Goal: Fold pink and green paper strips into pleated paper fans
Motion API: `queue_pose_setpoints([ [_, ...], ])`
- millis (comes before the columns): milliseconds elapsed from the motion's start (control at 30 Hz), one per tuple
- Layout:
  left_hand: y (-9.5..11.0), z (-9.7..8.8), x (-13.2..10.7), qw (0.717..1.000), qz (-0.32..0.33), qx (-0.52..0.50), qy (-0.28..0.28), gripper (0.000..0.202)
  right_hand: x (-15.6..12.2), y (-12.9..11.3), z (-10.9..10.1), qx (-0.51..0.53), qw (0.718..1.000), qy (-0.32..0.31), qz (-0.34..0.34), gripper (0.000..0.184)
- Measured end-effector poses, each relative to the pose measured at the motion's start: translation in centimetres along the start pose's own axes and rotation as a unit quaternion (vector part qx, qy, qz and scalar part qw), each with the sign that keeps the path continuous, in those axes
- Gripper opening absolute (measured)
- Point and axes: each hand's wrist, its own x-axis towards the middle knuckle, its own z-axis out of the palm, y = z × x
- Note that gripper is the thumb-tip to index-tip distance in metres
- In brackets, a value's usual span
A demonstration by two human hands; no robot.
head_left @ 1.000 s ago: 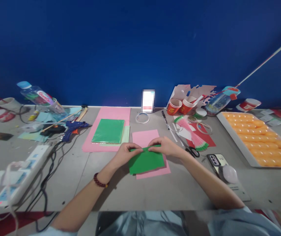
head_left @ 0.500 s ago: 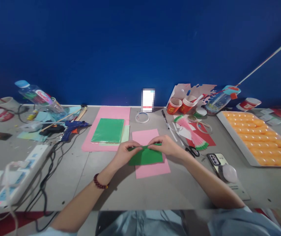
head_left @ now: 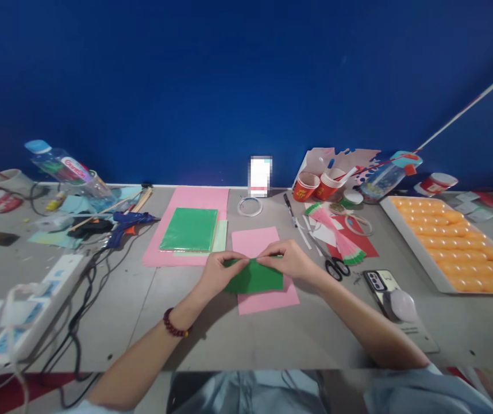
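Over a pink sheet [head_left: 268, 303] near the middle of the bench [head_left: 212, 345], a green sheet [head_left: 259, 279] is held by its far edge in both hands. By the left hand [head_left: 220, 273], the edge is pinched between thumb and fingers; by the right hand [head_left: 290, 261], it is pinched likewise, and the two thumbs are brought almost together. Neither hand is spread; both are closed on the edge. Whether the pink sheet is touched by the green one cannot be told. A beaded bracelet [head_left: 174, 325] is worn on the left wrist. To the right of the right hand, scissors [head_left: 336, 269] are laid down; beyond the left hand, a green packet [head_left: 189, 230] is placed over a larger pink sheet [head_left: 157, 257].
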Motion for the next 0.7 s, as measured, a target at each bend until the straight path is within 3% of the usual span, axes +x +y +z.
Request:
queue_pose_setpoints([
  [133,-0.2,0.0,0.1,0.998,-0.05,-0.023,-0.032,0.02,0.1,0.6,0.2,0.021,0.999,-0.019,0.045,0.017],
  [367,-0.7,-1.0,0.4,0.977,-0.137,-0.114,-0.114,0.031,0.1,0.3,-0.4,-0.005,0.998,-0.05,0.044,0.017],
  [533,-0.9,-1.1,0.4,0.964,-0.131,-0.118,-0.2,0.033,-0.1,-0.1,-0.6,-0.025,0.995,-0.093,0.033,0.017],
  [700,-1.4,-0.3,0.2,0.978,-0.089,-0.062,-0.176,0.035,-0.1,0.2,-0.3,-0.029,0.996,-0.083,0.02,0.017],
])
